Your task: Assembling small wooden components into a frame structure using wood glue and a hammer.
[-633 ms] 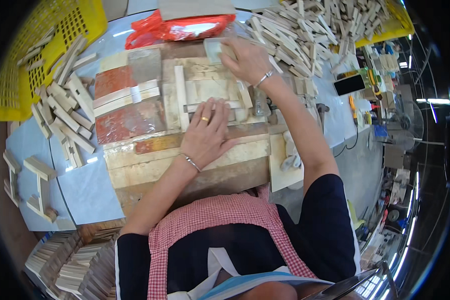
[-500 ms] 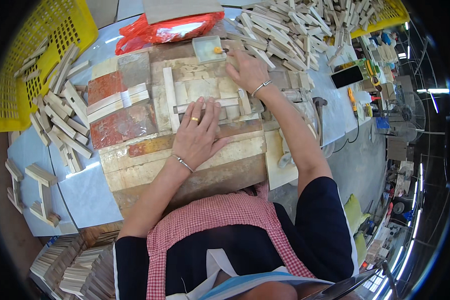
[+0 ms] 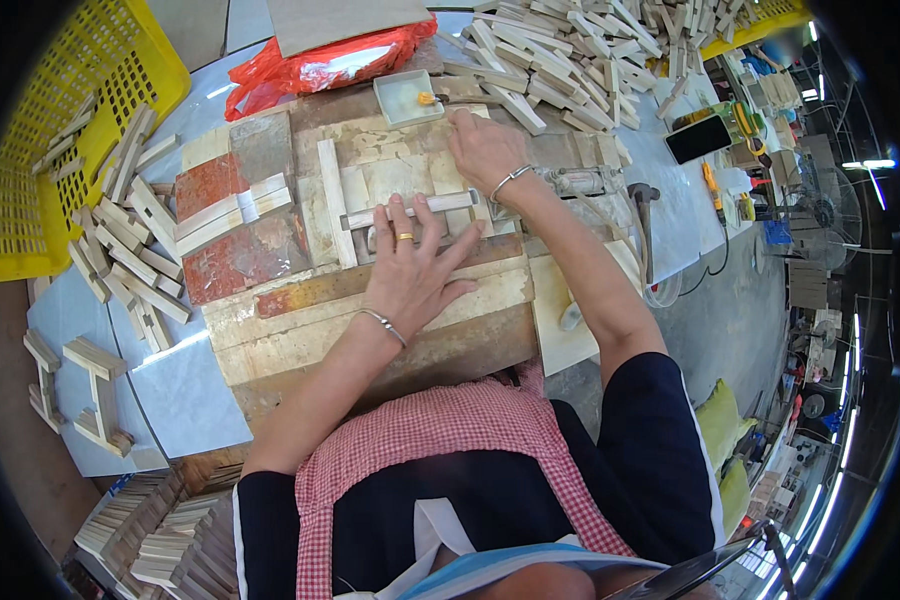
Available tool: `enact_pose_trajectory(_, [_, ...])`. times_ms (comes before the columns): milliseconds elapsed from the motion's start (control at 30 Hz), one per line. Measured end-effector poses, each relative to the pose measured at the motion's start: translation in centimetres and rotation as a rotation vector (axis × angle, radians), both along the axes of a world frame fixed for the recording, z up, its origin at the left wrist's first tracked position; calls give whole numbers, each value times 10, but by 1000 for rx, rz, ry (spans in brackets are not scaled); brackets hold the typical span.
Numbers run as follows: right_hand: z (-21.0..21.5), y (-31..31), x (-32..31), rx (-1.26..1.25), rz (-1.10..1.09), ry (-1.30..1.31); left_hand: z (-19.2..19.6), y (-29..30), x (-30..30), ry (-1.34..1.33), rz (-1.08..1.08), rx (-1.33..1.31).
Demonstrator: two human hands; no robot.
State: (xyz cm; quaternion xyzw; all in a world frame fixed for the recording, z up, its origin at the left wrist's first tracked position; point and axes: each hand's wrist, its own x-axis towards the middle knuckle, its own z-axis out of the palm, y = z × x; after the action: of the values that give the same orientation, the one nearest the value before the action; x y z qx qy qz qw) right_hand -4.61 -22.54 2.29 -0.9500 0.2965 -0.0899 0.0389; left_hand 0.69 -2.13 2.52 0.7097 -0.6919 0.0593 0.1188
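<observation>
My left hand (image 3: 415,255) lies with its fingers spread, the fingertips resting over a short wooden strip (image 3: 450,203) with dark ends. This strip runs crosswise on a worn, tape-covered work block, its left end meeting a longer upright wooden strip (image 3: 336,203). My right hand (image 3: 488,150) is at the block's far right, fingers curled down; whatever they hold, if anything, is hidden. Just beyond it, a brush with a yellow ferrule (image 3: 427,98) leans across the rim of a small pale tray (image 3: 395,108), its dark handle pointing right.
Wooden pieces (image 3: 560,70) are heaped at the far right, and more lie at left beside a yellow crate (image 3: 165,80). Two joined wooden pieces (image 3: 95,400) lie at the left edge. A hammer (image 3: 643,215), a metal clamp (image 3: 580,181) and a phone (image 3: 698,139) are at the right.
My right hand has moved nearer to me, away from the brush handle, which now shows uncovered. My left hand has slid slightly right and nearer, its fingers spreading, baring more of the short strip.
</observation>
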Motion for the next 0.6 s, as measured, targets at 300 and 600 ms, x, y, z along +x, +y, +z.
enact_pose_trajectory(300, [5,1,-6,-450,188,-105,-4,-1,-3,-1,12,26])
enact_pose_trajectory(600, [37,23,-59,-312,121,-323,0,0,-3,-19,38,44])
